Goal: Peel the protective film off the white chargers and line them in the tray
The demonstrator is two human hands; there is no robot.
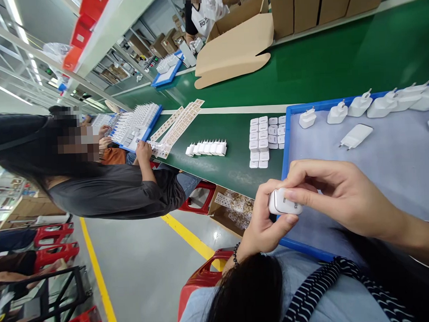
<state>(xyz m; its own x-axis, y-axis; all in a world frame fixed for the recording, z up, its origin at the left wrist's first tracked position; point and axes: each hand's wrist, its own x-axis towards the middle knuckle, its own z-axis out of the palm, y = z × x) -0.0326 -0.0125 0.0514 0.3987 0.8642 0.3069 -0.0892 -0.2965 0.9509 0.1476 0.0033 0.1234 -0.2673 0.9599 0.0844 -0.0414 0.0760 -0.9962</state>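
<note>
A white plug-in charger [283,203] with small dark print is held above the near edge of a blue-rimmed tray [287,139]. My left hand [259,225] grips it from the side, with the thumb at its lower end. From the other side, my right hand [345,194] pinches the charger's upper part between thumb and fingers. The charger's pins are not visible. Inside the tray, one white charger [356,136] lies on its side, and several more, such as a charger [307,118], line the far edge with pins pointing up.
Left of the tray, chargers [259,140] are stacked in blocks, with a row of chargers [207,148] farther left. Label sheets [181,127] lie near a co-worker in a dark shirt [113,190]. Cardboard [231,50] lies across the bench; a red stool [201,279] stands below.
</note>
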